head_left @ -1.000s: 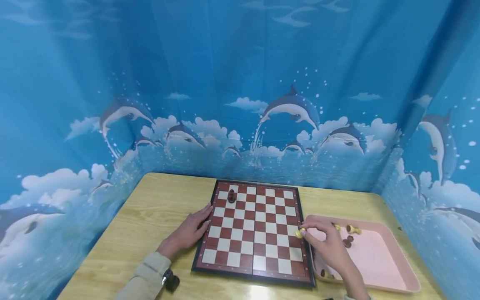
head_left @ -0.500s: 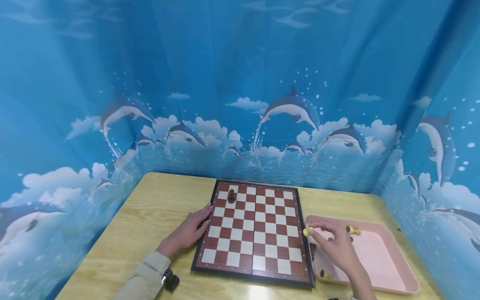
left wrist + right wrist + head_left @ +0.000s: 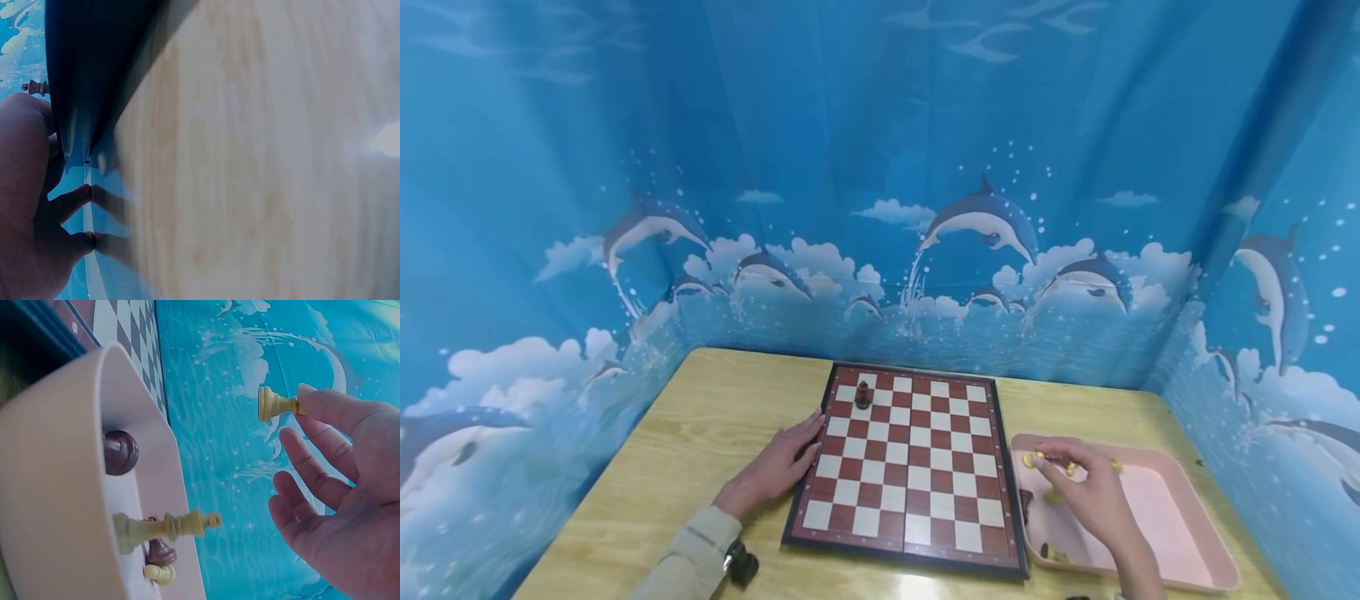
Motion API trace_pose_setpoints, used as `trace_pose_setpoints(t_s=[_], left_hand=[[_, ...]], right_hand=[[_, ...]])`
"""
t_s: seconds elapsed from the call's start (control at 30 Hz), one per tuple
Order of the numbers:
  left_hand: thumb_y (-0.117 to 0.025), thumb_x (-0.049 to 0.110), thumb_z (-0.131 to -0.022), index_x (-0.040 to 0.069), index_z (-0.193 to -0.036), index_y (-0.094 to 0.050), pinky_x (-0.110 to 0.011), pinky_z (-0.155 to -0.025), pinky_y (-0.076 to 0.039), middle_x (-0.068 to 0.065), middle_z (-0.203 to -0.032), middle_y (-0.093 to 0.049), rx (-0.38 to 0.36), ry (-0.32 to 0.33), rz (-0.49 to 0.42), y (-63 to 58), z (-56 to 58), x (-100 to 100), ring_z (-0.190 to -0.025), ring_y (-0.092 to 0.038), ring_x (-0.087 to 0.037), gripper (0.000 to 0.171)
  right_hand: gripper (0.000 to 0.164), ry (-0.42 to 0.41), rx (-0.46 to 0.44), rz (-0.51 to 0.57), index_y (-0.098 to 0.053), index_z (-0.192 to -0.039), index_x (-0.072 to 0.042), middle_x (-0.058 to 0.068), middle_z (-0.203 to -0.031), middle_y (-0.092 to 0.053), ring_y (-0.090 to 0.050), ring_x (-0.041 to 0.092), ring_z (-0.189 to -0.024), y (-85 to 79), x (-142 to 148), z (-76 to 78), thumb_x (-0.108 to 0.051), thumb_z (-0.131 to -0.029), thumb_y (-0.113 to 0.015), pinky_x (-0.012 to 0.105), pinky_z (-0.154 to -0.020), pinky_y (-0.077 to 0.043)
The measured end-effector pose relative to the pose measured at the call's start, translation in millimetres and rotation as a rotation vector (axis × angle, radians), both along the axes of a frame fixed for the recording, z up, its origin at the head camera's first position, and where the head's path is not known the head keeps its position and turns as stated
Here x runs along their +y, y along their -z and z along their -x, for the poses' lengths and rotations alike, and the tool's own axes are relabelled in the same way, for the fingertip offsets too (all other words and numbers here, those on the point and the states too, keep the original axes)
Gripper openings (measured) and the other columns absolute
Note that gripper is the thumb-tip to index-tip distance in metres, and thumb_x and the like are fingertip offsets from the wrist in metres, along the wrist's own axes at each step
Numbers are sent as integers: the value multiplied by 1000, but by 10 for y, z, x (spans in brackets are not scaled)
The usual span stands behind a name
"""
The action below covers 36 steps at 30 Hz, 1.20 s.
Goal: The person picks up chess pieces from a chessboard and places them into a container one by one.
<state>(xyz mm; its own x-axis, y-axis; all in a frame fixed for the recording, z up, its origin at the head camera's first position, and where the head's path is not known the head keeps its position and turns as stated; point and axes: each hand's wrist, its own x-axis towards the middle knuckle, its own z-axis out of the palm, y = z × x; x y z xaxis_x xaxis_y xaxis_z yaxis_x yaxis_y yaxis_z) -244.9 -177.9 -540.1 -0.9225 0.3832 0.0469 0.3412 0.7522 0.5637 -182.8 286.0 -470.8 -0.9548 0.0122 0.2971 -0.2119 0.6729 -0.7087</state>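
My left hand (image 3: 781, 460) rests along the left edge of the chessboard (image 3: 917, 467), fingers extended. A dark chess piece (image 3: 863, 396) stands on the board near its far left corner. With thumb and forefinger, my right hand (image 3: 1092, 492) pinches a pale yellow chess piece (image 3: 269, 404) by its narrow end. Its round base sticks out beyond the fingertips, and its head is hidden. Both are above the left part of the pink tray (image 3: 1172, 517). In the left wrist view, the left hand (image 3: 37, 206) reaches beside the board's dark edge.
The tray holds several loose pieces, among them a tall pale one (image 3: 164, 528) and a dark one (image 3: 120, 453). A pale piece (image 3: 1054, 552) lies near the tray's front left corner. Wooden table (image 3: 700, 417) surrounds the board; a dolphin-printed curtain (image 3: 880, 208) hangs behind.
My right hand has moved right, from over the board's right edge to above the tray, still pinching the pale piece. The left hand has stayed in place.
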Motion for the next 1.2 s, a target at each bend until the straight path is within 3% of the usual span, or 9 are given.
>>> trace_pose_setpoints(t_s=[0.1, 0.27, 0.37, 0.5, 0.73, 0.83, 0.97, 1.2], left_hand=[[-43, 29, -110, 7, -159, -29, -71, -120, -18, -10, -168, -23, 12, 7, -9, -7, -2, -3, -152, -29, -36, 56], [-44, 28, -110, 6, -159, -31, -72, -119, -19, -12, -167, -24, 23, 15, -24, -7, -8, -5, -151, -30, -38, 55], [-44, 29, -110, 7, -159, -31, -71, -120, -19, -11, -167, -24, 23, 8, -23, 5, -11, -9, -151, -30, -37, 55], [-43, 30, -110, 8, -159, -29, -70, -120, -18, -10, -168, -23, 10, 2, -17, 3, -22, -9, -152, -29, -36, 56], [-44, 29, -110, 8, -159, -29, -71, -120, -18, -11, -168, -23, 5, 5, -13, 8, -23, -10, -152, -29, -37, 56], [-44, 30, -110, 9, -160, -29, -70, -121, -18, -10, -168, -23, -5, 0, -13, 11, -18, -7, -152, -29, -36, 56], [-44, 30, -110, 9, -160, -29, -69, -121, -17, -9, -168, -23, -5, -9, -16, -1, -15, 3, -152, -29, -36, 56], [-44, 29, -110, 8, -160, -28, -69, -121, -17, -11, -168, -23, 9, -4, -24, 7, -14, 4, -152, -28, -37, 56]], right_hand=[[18, 8, 15, 3, -76, -109, -8, 0, -97, -71, -58, 4, -86, 1, 44, 5, -16, -93, -76, 24, -77, -49], [18, 40, -5, -23, -76, -109, -12, 3, -110, -74, -55, -9, -100, -23, 121, 17, -21, -93, -76, 35, -92, -51], [19, 60, 14, -29, -77, -108, -11, 8, -115, -73, -49, -15, -102, -24, 175, 20, -21, -92, -77, 32, -85, -51], [17, 90, 58, -31, -78, -105, -9, 9, -112, -73, -50, -11, -94, 11, 232, 16, -16, -90, -79, 22, -73, -46], [18, 120, 59, -82, -78, -107, -9, 8, -104, -72, -51, 4, -82, 82, 337, 18, -14, -90, -78, 23, -64, -47], [17, 150, 42, -125, -79, -108, -12, 4, -100, -72, -53, 6, -81, 111, 403, 35, -15, -91, -78, 27, -69, -47], [18, 179, 48, -138, -80, -108, -14, 2, -96, -72, -53, -5, -86, 155, 496, 59, -14, -90, -78, 37, -81, -47], [18, 184, 53, -119, -79, -108, -11, 11, -108, -75, -42, -22, -96, 248, 638, 60, -12, -90, -78, 36, -87, -45]])
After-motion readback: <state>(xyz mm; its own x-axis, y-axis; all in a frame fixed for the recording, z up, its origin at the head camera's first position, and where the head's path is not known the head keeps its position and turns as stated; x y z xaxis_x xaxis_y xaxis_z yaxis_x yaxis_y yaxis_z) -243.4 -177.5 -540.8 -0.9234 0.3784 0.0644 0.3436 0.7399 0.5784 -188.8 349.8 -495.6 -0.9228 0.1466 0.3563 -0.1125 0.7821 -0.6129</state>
